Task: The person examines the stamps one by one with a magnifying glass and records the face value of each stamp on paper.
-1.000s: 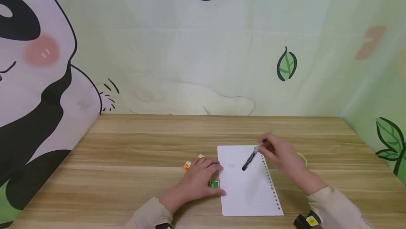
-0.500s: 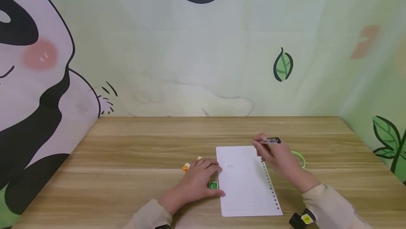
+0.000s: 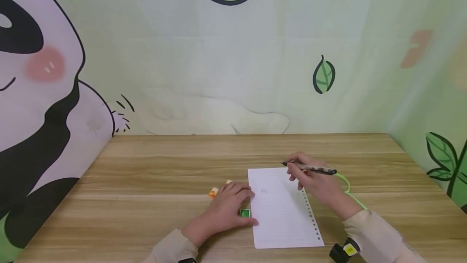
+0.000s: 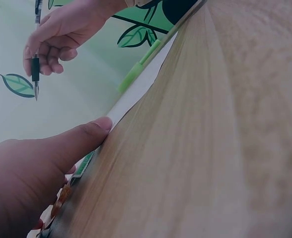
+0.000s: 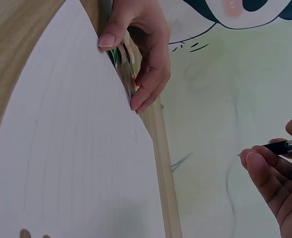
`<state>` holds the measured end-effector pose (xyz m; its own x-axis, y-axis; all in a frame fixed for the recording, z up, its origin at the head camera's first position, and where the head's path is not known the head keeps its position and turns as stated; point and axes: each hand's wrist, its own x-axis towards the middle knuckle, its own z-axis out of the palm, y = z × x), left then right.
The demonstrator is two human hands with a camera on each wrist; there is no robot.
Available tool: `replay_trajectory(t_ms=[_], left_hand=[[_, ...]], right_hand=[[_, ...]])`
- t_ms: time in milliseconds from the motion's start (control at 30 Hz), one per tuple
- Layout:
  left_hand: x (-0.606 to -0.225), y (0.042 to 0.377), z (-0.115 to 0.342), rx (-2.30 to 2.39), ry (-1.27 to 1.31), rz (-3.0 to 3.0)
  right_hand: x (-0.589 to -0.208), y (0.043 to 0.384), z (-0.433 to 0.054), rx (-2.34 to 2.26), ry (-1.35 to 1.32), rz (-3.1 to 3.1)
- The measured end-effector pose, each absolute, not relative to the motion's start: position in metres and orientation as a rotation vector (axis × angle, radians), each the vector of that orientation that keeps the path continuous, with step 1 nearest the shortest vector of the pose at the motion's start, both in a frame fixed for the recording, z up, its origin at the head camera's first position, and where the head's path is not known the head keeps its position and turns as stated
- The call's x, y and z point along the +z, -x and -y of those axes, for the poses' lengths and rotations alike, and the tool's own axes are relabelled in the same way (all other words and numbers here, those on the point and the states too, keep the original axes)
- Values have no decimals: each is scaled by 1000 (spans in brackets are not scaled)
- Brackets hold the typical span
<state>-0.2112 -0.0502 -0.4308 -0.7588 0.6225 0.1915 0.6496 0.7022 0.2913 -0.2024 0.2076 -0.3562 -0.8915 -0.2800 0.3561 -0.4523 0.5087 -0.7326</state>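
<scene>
My right hand pinches a pen between thumb and fingers, raised above the upper right corner of a sheet of lined paper. The clear-barrelled pen has black ends, and its bare point faces left in the head view. In the right wrist view the pen shows only its front part. My left hand rests at the sheet's left edge, thumb and fingertips spread along it. Small faint writing marks the sheet's upper left. A green square block sits between left thumb and fingers.
Orange and cream pieces lie just beyond my left hand, partly hidden by it. A bright green cord curves behind my right wrist. The wooden table meets a printed cloth backdrop at its far edge.
The pen has turned in my right hand, from slanting down over the sheet to nearly level with its point leftward. The right hand has shifted slightly left; the left hand stays on the paper's edge.
</scene>
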Motion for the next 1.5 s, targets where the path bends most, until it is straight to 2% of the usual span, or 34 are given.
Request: replay_trajectory(t_ms=[533, 967, 1500], left_hand=[[-433, 212, 49, -530, 1061, 2848], [-433, 211, 49, -515, 1072, 2855], [-430, 212, 50, -482, 1055, 2837]], right_hand=[[-384, 214, -196, 1829, -595, 2611], [-408, 216, -189, 1821, -439, 2616], [-425, 222, -191, 1914, -393, 2635]])
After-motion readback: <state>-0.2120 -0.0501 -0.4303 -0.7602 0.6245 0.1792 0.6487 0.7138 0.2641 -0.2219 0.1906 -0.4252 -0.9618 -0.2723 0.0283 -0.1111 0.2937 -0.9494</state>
